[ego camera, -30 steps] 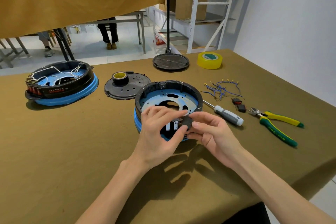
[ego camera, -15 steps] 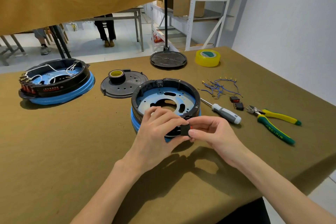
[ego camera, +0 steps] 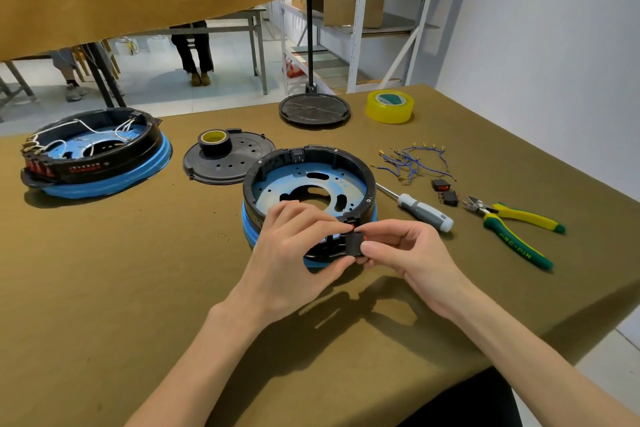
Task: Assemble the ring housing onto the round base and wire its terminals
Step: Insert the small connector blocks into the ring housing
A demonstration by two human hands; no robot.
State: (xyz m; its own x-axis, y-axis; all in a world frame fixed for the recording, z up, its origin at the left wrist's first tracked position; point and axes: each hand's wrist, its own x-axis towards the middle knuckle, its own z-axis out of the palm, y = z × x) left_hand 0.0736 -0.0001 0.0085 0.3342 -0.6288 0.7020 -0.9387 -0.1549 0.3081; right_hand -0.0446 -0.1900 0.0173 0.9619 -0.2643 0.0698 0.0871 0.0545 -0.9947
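Note:
A black ring housing sits on a round blue base in the middle of the table. At its near rim my right hand pinches a small black switch with a red face, pressed against the housing wall. My left hand curls over the same rim, its fingertips touching the switch and the housing. Two more small black switches lie to the right, beside a bundle of blue wires with terminal ends.
A wired assembly stands at the far left. A black lid carries a black tape roll. A screwdriver, green-yellow cutters, yellow tape and a round stand base lie right and behind.
Both hands slid from inside the ring toward its near outer rim. The switch turned and now sits against the housing wall, with its red face showing.

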